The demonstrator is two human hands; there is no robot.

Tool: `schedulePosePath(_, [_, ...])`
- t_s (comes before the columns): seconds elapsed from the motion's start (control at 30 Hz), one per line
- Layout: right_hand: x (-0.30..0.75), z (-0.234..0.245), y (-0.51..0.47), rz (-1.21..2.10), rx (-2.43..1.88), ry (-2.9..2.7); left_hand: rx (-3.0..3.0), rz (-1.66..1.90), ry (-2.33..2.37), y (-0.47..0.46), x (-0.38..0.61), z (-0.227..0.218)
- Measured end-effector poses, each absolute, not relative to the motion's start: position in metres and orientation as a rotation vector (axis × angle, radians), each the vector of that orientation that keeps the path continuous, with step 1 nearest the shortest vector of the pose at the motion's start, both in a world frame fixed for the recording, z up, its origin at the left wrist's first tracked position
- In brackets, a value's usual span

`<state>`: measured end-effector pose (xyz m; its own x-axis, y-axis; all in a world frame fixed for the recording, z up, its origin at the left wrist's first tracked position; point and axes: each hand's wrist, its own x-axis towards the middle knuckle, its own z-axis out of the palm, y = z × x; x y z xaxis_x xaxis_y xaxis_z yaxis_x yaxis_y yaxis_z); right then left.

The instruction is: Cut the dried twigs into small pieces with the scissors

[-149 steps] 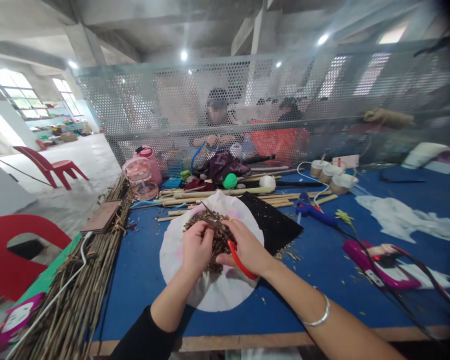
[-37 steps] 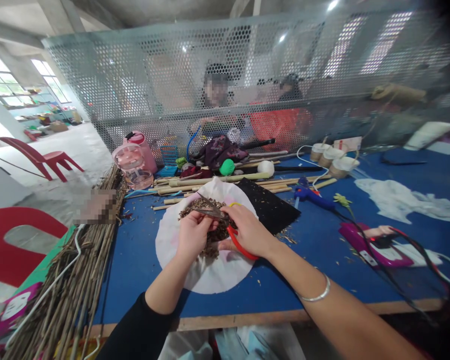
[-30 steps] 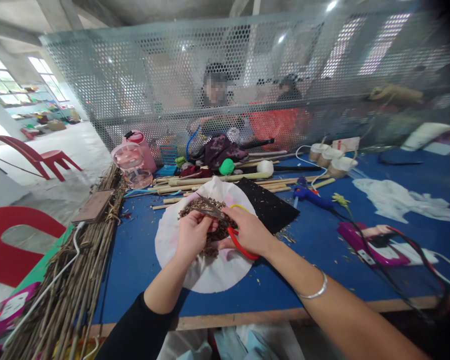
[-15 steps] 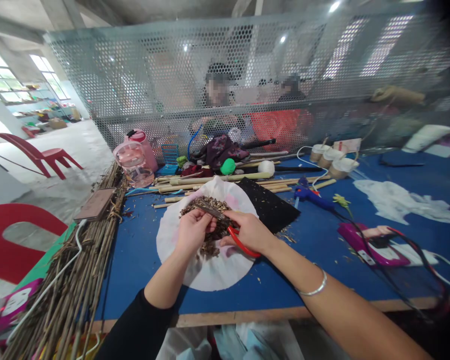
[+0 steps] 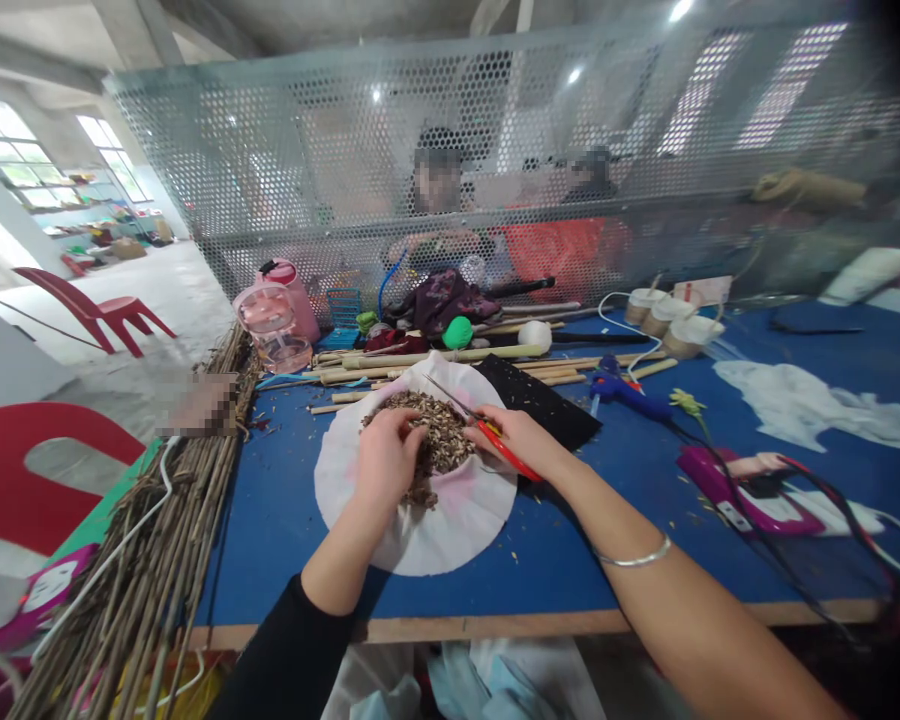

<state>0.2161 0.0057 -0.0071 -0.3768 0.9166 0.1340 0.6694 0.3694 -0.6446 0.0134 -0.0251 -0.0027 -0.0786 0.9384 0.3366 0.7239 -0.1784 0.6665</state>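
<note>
Head view: scissors (image 5: 508, 452), qty 1, red handles, gripped in right hand (image 5: 523, 435) (RH) at R side of a heap of brown chips (image 5: 450, 435). Blades point up-left, away from wearer. RH pose: forearm in from lower R, fingers closed round handles; silver bangle (image 5: 637, 555), qty 1, above wrist. Left hand (image 5: 387, 450) (LH) pose: forearm in from lower L, fingers bent over L side of heap, thumb opposite; cannot tell if LH pinches anything.

Heap sits on white round sheet (image 5: 450, 545), qty 1, w/ faint pink patches. Sheet lies on blue tabletop (image 5: 277, 560), nr wooden front edge (image 5: 487, 627); small scraps scattered nearby. Black sheet (image 5: 562, 420), qty 1, partly under white sheet, far R side. Beyond: sticks (image 5: 510, 352), several, laid crosswise; balls, qty 2, i.e. green ball (image 5: 457, 332) & white ball (image 5: 535, 336). Tabletop R: blue glue gun (image 5: 634, 393), qty 1; cups (image 5: 686, 338), qty 3. Tabletop L: stalk bundle (image 5: 150, 560), qty 1.

Room: perforated metal panel (image 5: 285, 180) behind tabletop; people (image 5: 439, 195), qty 2, partly visible thru it. Far L: pale floor (image 5: 187, 275), red chairs (image 5: 67, 450), qty 2, windows (image 5: 15, 160), qty 2.
</note>
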Motion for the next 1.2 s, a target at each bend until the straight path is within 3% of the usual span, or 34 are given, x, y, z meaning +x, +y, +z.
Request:
schedulePosePath(0.23, [0.219,-0.010,0.006,0.821,-1.388,-2.111,2.263,0.607,2.015,-0.017,0.031,0.006])
schedulePosePath(0.63, [0.218,-0.010,0.005,0.611,-1.395,-2.183,2.540,0.362,1.877,-0.005,0.035,0.008])
schedulePosePath(0.8, [0.218,-0.010,0.005,0.585,-1.406,-2.190,2.456,0.510,1.839,-0.006,0.027,0.006])
schedulePosePath(1.03, [0.209,-0.001,-0.006,0.519,-1.383,-2.194,1.913,1.159,1.751,-0.018,0.010,0.001])
schedulePosePath(1.2, [0.198,-0.003,-0.013,0.460,-1.211,-2.249,1.593,1.290,1.643,-0.019,0.012,-0.004])
